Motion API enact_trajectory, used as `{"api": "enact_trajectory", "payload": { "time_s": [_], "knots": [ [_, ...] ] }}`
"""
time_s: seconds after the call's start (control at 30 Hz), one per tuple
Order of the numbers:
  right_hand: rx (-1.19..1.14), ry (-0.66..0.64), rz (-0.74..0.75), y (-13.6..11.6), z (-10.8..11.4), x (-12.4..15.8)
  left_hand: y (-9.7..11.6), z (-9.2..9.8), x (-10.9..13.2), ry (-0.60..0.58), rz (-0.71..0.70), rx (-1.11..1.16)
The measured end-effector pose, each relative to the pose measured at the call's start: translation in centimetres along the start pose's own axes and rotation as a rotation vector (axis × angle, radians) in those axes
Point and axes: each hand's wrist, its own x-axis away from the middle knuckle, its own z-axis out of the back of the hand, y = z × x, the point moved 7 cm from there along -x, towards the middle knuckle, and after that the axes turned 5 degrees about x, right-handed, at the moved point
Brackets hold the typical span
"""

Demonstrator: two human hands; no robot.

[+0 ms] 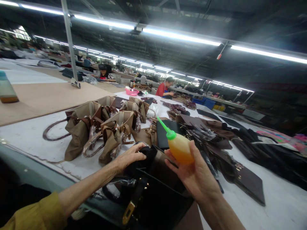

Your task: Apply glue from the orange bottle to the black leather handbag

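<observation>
Black handbag (160, 201) below, squeeze bottle (181, 148) in your right hand (196, 175)

Nearest you, the black handbag gapes open at the front of the white table (283, 198), a gold clasp (129, 210) hanging at its side. Your left hand (134, 155), reaching from a mustard sleeve (40, 212), rests at the bag's top edge with its fingers on black material; whether they pinch it, one cannot tell. Your right hand is wrapped around the squeeze bottle, holding it tilted above the bag's opening. Its green nozzle (170, 132) points up and to the left, and amber liquid fills the lower part.

Just past your hands, olive-brown bags (78, 137) stand at the left, some handles wrapped in clear plastic. A flat black piece (164, 129) lies behind the bottle. Toward the right are dark brown pieces (249, 185) with gold fittings, then a heap of black cloth (275, 163).

Farther off, a pink basket (131, 92) sits on the table, near a person in red (161, 89) who bends over the work. Tube lights (182, 36) run overhead.
</observation>
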Motion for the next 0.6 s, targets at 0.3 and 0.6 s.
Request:
{"api": "enact_trajectory", "payload": {
  "time_s": [0.3,0.6],
  "knots": [
    [-0.019,-0.004,-0.048,1.0,-0.3,0.3,-0.5,0.7,-2.6,0.088,0.050,-0.718],
    [-0.044,-0.012,-0.053,1.0,-0.2,1.3,-0.7,-0.4,-3.2,0.106,0.100,-0.728]
  ]
}}
